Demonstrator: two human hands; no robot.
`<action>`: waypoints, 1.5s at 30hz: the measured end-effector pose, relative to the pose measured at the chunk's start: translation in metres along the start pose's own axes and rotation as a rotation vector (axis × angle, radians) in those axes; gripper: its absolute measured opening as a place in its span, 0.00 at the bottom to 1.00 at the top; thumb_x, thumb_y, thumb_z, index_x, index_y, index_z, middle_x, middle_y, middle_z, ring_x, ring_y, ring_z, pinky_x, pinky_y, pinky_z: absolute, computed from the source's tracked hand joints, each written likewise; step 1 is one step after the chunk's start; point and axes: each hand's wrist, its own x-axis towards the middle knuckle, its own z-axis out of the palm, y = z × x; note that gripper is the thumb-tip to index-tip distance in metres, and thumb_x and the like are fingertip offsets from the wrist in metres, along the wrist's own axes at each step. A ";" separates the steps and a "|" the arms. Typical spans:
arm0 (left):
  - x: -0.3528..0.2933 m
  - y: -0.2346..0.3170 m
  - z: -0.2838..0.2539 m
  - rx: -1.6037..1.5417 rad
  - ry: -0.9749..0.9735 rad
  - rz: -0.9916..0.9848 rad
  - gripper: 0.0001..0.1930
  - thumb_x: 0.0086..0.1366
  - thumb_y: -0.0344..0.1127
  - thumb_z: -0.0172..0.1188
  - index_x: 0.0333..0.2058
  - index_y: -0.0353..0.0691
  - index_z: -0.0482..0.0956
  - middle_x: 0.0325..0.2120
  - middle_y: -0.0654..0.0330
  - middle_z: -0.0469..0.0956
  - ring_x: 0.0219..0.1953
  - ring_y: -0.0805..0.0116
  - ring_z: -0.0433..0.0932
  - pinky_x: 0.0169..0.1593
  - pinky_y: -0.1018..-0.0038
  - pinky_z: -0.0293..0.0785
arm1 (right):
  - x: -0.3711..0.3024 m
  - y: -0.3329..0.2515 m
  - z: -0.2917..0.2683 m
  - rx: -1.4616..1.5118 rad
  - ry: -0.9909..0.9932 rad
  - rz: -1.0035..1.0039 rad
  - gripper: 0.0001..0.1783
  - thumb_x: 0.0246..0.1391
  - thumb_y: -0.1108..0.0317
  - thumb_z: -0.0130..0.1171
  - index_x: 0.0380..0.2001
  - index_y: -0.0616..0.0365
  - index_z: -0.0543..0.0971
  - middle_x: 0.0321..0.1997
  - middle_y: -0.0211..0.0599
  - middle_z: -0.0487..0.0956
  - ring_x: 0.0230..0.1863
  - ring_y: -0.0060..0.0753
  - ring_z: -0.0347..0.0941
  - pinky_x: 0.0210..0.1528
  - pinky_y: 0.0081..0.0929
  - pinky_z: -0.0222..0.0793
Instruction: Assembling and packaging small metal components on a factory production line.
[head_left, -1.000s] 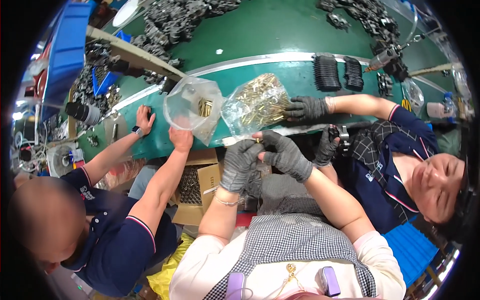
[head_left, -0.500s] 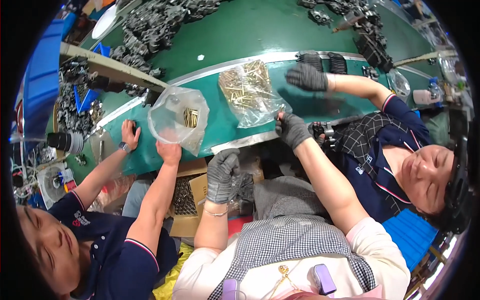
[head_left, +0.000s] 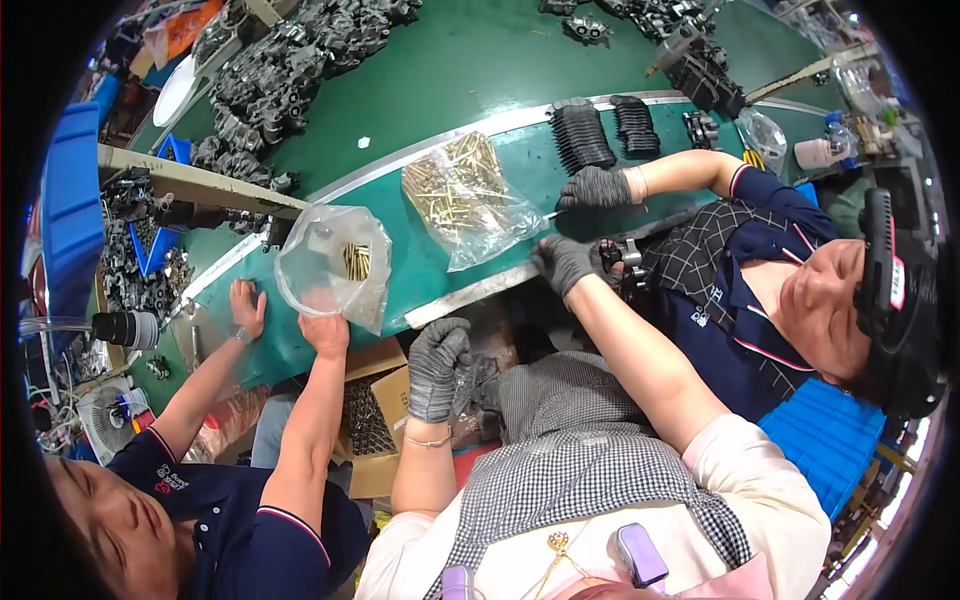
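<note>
My left hand (head_left: 437, 368), in a grey knitted glove, is closed in front of the bench edge. Whatever its curled fingers hold, if anything, is hidden. My right hand (head_left: 565, 267), gloved alike, is closed at the bench edge by the loose end of a clear plastic bag of long brass-coloured pins (head_left: 455, 195). I cannot make out anything in its fingers. Just beyond it, a co-worker's gloved hand (head_left: 597, 188) is at a thin metal rod (head_left: 556, 214). Further left, another person's bare hand (head_left: 324, 332) grips a translucent bag (head_left: 300, 265) with brass pins inside.
That person's other hand (head_left: 246, 308) rests on the green bench (head_left: 430, 70). Rows of dark ribbed parts (head_left: 580, 135) lie at the back. Dark metal castings (head_left: 290, 90) are heaped far left. Below the bench is an open cardboard box (head_left: 378, 425) of small parts.
My right hand has shifted slightly left and down; a small thing showed at its fingertips before. The co-worker's gloved hand has come down from the ribbed parts toward mine. The view has shifted.
</note>
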 end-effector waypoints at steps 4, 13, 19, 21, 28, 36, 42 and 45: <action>-0.005 -0.011 -0.005 0.023 0.020 -0.020 0.09 0.57 0.32 0.59 0.36 0.35 0.77 0.22 0.66 0.73 0.19 0.80 0.69 0.23 0.85 0.66 | -0.083 0.024 0.030 -0.508 -0.304 0.387 0.11 0.46 0.76 0.54 0.36 0.57 0.71 0.28 0.32 0.73 0.28 0.26 0.69 0.29 0.23 0.68; 0.003 -0.003 0.030 0.242 -0.113 0.024 0.09 0.56 0.31 0.59 0.36 0.34 0.77 0.24 0.66 0.75 0.25 0.79 0.71 0.30 0.84 0.67 | -0.151 0.051 0.032 -1.867 -0.636 -0.124 0.14 0.41 0.66 0.59 0.34 0.56 0.78 0.33 0.44 0.79 0.36 0.42 0.75 0.40 0.34 0.70; -0.001 -0.006 0.034 0.267 -0.121 0.046 0.09 0.56 0.31 0.59 0.36 0.34 0.78 0.25 0.66 0.75 0.28 0.79 0.70 0.33 0.83 0.67 | -0.166 0.055 0.034 -2.029 -0.759 -0.122 0.15 0.41 0.62 0.58 0.36 0.53 0.78 0.36 0.44 0.78 0.40 0.46 0.74 0.42 0.36 0.68; -0.002 -0.008 0.034 0.261 -0.122 0.049 0.09 0.56 0.31 0.58 0.35 0.34 0.78 0.25 0.66 0.75 0.28 0.78 0.71 0.33 0.83 0.67 | -0.166 0.053 0.036 -2.065 -0.789 -0.145 0.16 0.42 0.61 0.58 0.36 0.53 0.78 0.36 0.44 0.78 0.41 0.46 0.74 0.42 0.37 0.68; -0.002 -0.022 0.025 0.288 -0.140 0.067 0.09 0.55 0.31 0.58 0.35 0.33 0.78 0.25 0.65 0.76 0.28 0.78 0.71 0.33 0.83 0.67 | -0.165 0.060 0.037 -2.046 -0.782 -0.144 0.15 0.42 0.60 0.58 0.36 0.52 0.78 0.35 0.44 0.79 0.40 0.46 0.75 0.41 0.37 0.69; 0.070 -0.056 0.008 0.424 0.148 0.210 0.14 0.56 0.29 0.56 0.43 0.33 0.73 0.38 0.57 0.74 0.38 0.71 0.73 0.41 0.78 0.70 | -0.121 0.025 0.067 -1.973 -0.608 -0.348 0.16 0.41 0.59 0.59 0.35 0.53 0.78 0.34 0.46 0.78 0.37 0.46 0.75 0.39 0.37 0.69; 0.187 -0.063 -0.049 1.566 0.714 0.494 0.30 0.54 0.36 0.54 0.56 0.36 0.60 0.57 0.51 0.59 0.58 0.57 0.58 0.60 0.64 0.54 | -0.014 -0.104 0.203 -1.724 -0.082 -0.920 0.14 0.45 0.62 0.55 0.36 0.54 0.77 0.40 0.48 0.77 0.43 0.48 0.73 0.46 0.35 0.70; 0.232 -0.076 -0.059 1.905 0.691 0.440 0.36 0.53 0.41 0.53 0.59 0.37 0.54 0.61 0.52 0.51 0.64 0.53 0.47 0.65 0.61 0.41 | 0.099 -0.182 0.243 -1.916 0.275 -1.129 0.13 0.47 0.62 0.53 0.37 0.51 0.78 0.45 0.43 0.75 0.46 0.42 0.72 0.46 0.35 0.69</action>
